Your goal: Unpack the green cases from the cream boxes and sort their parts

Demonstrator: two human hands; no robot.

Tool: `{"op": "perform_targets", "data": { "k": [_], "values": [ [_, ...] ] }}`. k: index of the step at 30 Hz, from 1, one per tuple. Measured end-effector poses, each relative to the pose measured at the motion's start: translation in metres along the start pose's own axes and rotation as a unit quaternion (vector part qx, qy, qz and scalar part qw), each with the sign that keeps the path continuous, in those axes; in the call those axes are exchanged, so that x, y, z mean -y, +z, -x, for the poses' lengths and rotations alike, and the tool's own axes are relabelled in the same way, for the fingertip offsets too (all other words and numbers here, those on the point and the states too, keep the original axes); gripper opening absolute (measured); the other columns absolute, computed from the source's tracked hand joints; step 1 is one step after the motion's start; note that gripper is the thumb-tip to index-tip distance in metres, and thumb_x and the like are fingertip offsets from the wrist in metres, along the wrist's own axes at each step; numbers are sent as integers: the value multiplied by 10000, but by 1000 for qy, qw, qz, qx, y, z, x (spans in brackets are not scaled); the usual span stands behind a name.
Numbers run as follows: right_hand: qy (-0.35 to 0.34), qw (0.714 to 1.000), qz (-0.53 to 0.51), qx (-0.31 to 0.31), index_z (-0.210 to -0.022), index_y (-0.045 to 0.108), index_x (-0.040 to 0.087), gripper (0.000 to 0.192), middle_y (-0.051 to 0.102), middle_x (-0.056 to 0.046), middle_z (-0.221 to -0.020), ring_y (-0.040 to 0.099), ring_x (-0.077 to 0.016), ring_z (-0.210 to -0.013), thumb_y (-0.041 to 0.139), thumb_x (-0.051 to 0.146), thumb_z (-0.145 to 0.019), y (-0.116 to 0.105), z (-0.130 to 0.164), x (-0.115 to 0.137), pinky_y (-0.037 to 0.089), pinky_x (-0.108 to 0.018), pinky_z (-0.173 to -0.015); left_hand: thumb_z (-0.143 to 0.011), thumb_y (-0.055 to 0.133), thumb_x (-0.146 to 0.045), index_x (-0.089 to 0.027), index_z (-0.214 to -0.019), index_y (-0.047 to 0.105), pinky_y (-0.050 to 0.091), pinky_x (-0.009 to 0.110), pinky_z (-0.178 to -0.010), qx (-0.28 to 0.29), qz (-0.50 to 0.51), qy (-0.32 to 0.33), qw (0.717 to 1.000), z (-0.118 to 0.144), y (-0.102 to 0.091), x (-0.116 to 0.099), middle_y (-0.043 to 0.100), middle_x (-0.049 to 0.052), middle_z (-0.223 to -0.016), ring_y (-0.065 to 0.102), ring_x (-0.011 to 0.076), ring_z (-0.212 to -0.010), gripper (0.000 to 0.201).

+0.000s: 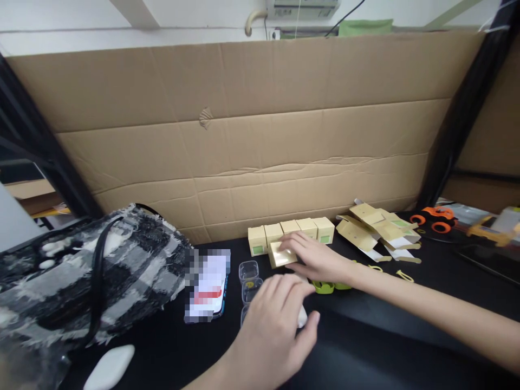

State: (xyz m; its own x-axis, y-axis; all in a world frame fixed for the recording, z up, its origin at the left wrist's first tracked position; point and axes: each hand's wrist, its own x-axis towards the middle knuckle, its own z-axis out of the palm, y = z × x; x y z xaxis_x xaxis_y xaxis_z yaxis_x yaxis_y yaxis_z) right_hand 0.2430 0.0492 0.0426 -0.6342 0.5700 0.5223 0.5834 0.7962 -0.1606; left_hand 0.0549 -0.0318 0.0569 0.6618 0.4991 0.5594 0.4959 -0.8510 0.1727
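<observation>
My right hand (314, 255) reaches in from the right, its fingers and thumb closed on a small cream box (280, 257). The box is just in front of a row of similar small boxes (257, 238) with green labels. Nearer to me, my left hand (276, 319) is curled palm down over a smooth white object (301, 316). Only a part of that object shows between forefinger and thumb, so its kind is unclear. Small clear plastic containers (248, 270) stand in a column left of my hands, the nearest partly covered by my left hand.
Lime-green pieces (324, 287) lie beside my right wrist. Flattened cartons (376, 227) are piled at the back right, near an orange-wheeled toy (439, 219). Leftward are a phone (209, 287), a checkered bag (134, 260) and a white rounded case (109, 368). A cardboard panel (260, 135) closes off the back.
</observation>
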Motion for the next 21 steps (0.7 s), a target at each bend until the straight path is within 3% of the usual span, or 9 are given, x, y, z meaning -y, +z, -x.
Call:
{"op": "perform_targets", "data": {
  "k": [3, 5, 8, 13, 17, 19, 21],
  "values": [
    [2, 999, -12, -42, -1306, 362, 189, 481, 481, -139, -1249, 413, -255, -1220, 483, 110, -847, -15, 12, 15, 401, -459, -1001, -876, 506, -177, -102, -1280, 375, 460, 484, -948, -55, -75, 11, 996, -4, -1, 15, 520, 193, -1244, 485, 308, -1187, 431],
    [13, 997, -35, -68, -1341, 314, 198, 538, 452, -142, -1259, 408, -250, -1224, 489, 108, -840, -22, 21, 28, 408, -444, -1002, -891, 507, -203, -84, -1361, 256, 410, 487, -1017, -59, -92, 16, 994, -6, -1, 24, 437, 217, -1340, 388, 308, -1285, 546],
    [16, 994, -48, -96, -1322, 348, 208, 506, 494, -125, -1184, 476, -240, -1141, 525, 144, -852, -23, 37, 45, 470, -404, -937, -877, 480, -115, -93, -1377, 230, 441, 419, -1003, -28, -57, 30, 998, -6, -1, 30, 483, 181, -1299, 444, 261, -1234, 560],
    [-32, 979, 91, -178, -1268, 434, 129, 417, 560, -132, -1069, 552, -242, -1008, 543, 142, -866, -19, 52, 53, 523, -396, -839, -856, 445, -64, -66, -1374, 257, 492, 426, -918, -26, -67, 78, 994, -5, -3, 23, 540, 181, -1222, 513, 274, -1115, 551],
    [-137, 938, 132, -292, -1013, 558, 174, 273, 564, -41, -881, 592, -186, -818, 630, 58, -777, -21, 59, 54, 551, -349, -761, -804, 548, -102, -81, -1389, 227, 531, 418, -842, -26, -49, 23, 998, -6, -7, 25, 559, 172, -1161, 549, 272, -1033, 668],
    [-177, 941, 92, -274, -936, 552, 178, 158, 564, -36, -869, 605, -168, -797, 620, 118, -806, -22, 61, 58, 563, -323, -743, -736, 565, -60, -107, -1357, 283, 542, 425, -818, -19, -53, 9, 998, -8, -8, 28, 561, 159, -1140, 554, 281, -1026, 684],
    [-157, 960, 36, -227, -955, 533, 165, 92, 588, -62, -897, 626, -164, -837, 547, 203, -872, -23, 63, 62, 567, -288, -739, -692, 563, -35, -132, -1287, 362, 552, 436, -790, -10, -70, 18, 997, -9, -7, 31, 564, 147, -1127, 559, 292, -1017, 636]
  ]
}}
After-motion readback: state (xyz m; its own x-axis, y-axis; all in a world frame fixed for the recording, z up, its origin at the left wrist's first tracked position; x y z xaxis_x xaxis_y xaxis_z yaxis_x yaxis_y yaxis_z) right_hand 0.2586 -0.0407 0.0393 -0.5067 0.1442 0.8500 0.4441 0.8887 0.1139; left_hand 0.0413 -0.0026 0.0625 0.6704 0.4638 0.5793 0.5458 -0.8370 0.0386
